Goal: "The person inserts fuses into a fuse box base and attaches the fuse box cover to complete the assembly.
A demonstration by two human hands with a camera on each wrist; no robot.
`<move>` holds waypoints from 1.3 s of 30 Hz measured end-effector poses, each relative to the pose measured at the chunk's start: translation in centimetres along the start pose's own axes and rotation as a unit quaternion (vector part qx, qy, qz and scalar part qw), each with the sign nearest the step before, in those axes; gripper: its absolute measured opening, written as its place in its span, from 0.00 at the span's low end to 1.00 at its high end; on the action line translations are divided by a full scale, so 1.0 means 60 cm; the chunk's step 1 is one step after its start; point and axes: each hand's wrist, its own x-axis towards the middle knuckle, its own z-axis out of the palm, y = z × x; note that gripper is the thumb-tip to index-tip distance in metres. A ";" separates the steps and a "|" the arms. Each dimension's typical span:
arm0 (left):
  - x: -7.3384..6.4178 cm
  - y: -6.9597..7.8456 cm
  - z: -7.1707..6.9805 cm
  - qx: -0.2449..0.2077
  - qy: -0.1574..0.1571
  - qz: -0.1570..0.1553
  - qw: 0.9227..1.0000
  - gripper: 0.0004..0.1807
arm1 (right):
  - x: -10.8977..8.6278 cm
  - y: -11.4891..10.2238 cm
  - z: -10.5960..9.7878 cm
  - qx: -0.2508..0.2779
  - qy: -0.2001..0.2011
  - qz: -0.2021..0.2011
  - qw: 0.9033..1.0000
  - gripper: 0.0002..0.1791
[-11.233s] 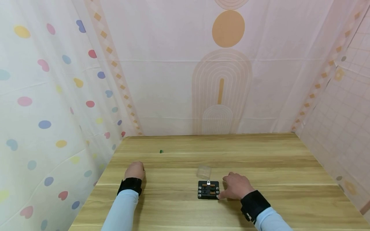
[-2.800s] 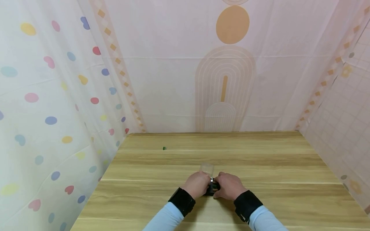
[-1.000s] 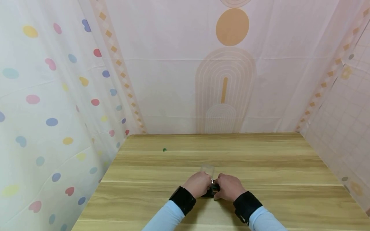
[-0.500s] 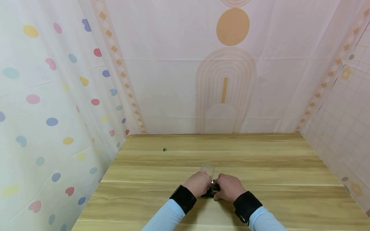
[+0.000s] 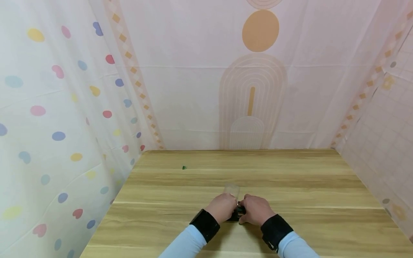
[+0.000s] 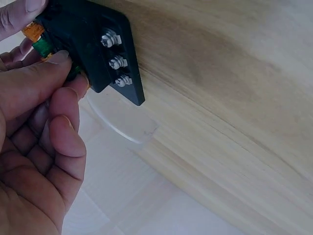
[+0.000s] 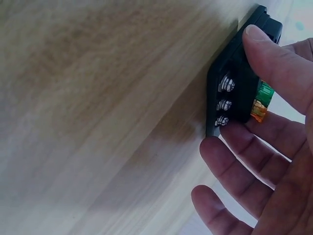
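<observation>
A black fuse block (image 5: 235,216) lies on the table between both hands, with screw terminals along its sides and orange and green blade fuses standing in it. My right hand (image 5: 258,209) holds it by its edges, the thumb (image 7: 266,51) on one side and fingers at the far end. My left hand (image 5: 222,207) pinches a green blade fuse (image 6: 74,73) between thumb and index finger, against the block; how deep it sits is hidden by the fingers. Beside it in the left wrist view stand another green fuse (image 6: 43,47) and an orange fuse (image 6: 33,32).
A clear plastic cover (image 5: 232,190) lies on the wooden table (image 5: 290,179) just behind the block. A small green piece (image 5: 184,167), perhaps another fuse, lies farther back to the left. Patterned curtains (image 5: 187,89) hang behind and beside the table.
Since the oldest frame, my left hand has come from the left side of the table to the block, and my right hand has closed round it. Over the last second, hardly anything moves.
</observation>
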 end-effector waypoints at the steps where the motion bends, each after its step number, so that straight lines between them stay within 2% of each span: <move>1: 0.000 -0.001 0.001 0.002 0.001 0.002 1.000 0.11 | 0.000 0.000 0.000 -0.001 0.001 -0.001 1.000 0.20; 6: 0.000 0.000 0.002 0.006 0.003 0.006 1.000 0.10 | 0.001 0.001 0.001 -0.010 0.010 -0.005 1.000 0.19; 17: 0.002 0.014 -0.007 0.016 -0.007 -0.011 1.000 0.09 | 0.000 0.006 0.007 -0.009 0.016 -0.001 1.000 0.17; 25: 0.004 0.009 -0.004 -0.005 0.002 -0.015 1.000 0.09 | -0.001 0.004 0.003 -0.017 0.019 -0.010 1.000 0.16; 33: -0.004 0.012 -0.006 0.018 -0.008 -0.004 1.000 0.08 | -0.001 0.000 0.003 -0.021 0.017 -0.008 1.000 0.17; 39: -0.004 0.013 -0.005 0.025 0.004 -0.008 1.000 0.09 | -0.001 0.001 0.004 -0.022 0.015 -0.006 1.000 0.17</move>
